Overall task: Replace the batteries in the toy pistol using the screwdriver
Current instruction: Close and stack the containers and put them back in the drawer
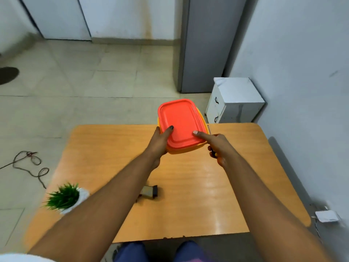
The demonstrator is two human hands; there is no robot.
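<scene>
A yellow plastic box with an orange-red lid [181, 120] stands at the far edge of the wooden table [188, 186]. My left hand [159, 142] grips its near left corner, thumb on the lid. My right hand [217, 146] holds a thin screwdriver [209, 131] in its curled fingers, shaft pointing away from me, while its thumb presses the lid's near right corner. A small grey and black object [150, 191], perhaps part of the toy pistol, lies on the table partly hidden under my left forearm.
A potted green plant [65, 197] stands at the table's left edge. Beyond the table's far right corner is a white drawer cabinet [234, 101]. A wall runs along the right. A cable [32, 163] lies on the floor at left.
</scene>
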